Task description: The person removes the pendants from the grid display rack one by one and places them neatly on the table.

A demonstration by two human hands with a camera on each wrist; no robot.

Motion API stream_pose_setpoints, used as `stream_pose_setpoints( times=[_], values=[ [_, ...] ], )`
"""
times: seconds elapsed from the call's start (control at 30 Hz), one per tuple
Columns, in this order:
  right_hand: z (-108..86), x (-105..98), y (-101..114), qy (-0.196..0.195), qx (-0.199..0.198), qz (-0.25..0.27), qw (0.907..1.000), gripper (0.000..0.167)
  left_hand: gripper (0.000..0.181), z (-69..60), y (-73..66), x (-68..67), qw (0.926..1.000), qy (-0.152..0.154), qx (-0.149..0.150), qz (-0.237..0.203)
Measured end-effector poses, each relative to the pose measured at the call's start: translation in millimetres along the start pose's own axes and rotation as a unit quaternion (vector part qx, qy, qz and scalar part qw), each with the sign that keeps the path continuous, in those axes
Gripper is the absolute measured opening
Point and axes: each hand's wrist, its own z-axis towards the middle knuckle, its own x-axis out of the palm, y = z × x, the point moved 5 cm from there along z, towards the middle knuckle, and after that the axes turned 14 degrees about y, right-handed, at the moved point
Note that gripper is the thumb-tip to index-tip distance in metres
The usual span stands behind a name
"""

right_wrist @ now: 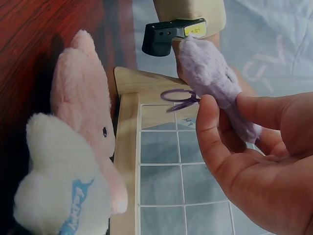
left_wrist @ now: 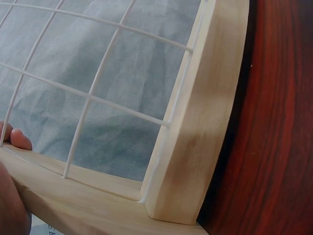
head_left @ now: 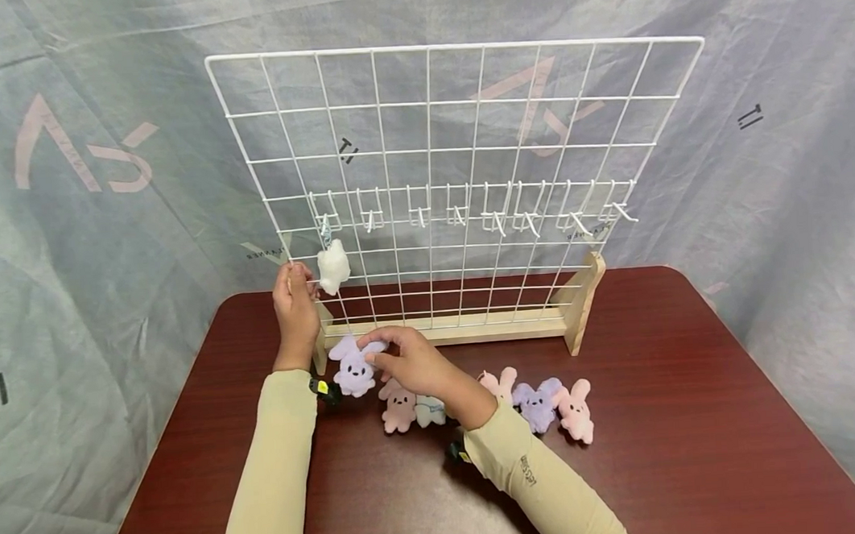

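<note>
My right hand (head_left: pixel 412 363) pinches a lavender plush bunny (head_left: pixel 355 372) by its upper part, between thumb and fingers. In the right wrist view the bunny (right_wrist: pixel 208 63) is seen side-on, and a thin purple loop (right_wrist: pixel 178 100) sticks out from it. At the rack's left side, my left hand (head_left: pixel 296 306) grips the wooden upright (head_left: pixel 320 337); its fingertips (left_wrist: pixel 20 139) show behind the wood in the left wrist view. Just right of that hand, a white plush (head_left: pixel 334 267) hangs by its loop from the leftmost hook (head_left: pixel 327 221) of the white wire grid (head_left: pixel 430 150).
More plush toys lie on the dark red table (head_left: pixel 670 464): a pink bunny (head_left: pixel 398 407), a white one with blue lettering (head_left: pixel 429 412), another lavender one (head_left: pixel 537 408) between pink ones (head_left: pixel 575 412). Several bare hooks (head_left: pixel 457 215) line the grid. Grey cloth (head_left: pixel 794 199) hangs behind.
</note>
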Motion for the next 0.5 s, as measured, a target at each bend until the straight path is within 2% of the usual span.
stream_pose_setpoints(
  times=[0.33,0.5],
  values=[
    [1.1,-1.2,-4.3,-0.009,0.011,-0.044,0.9989,0.022,0.038,0.2,0.5,0.3,1.0,-0.001,-0.008,0.0],
    [2.5,1.2,-7.1,0.02,0.028,-0.07,0.9969,0.019,0.037,0.0,0.5,0.9,1.0,0.001,-0.007,0.006]
  ],
)
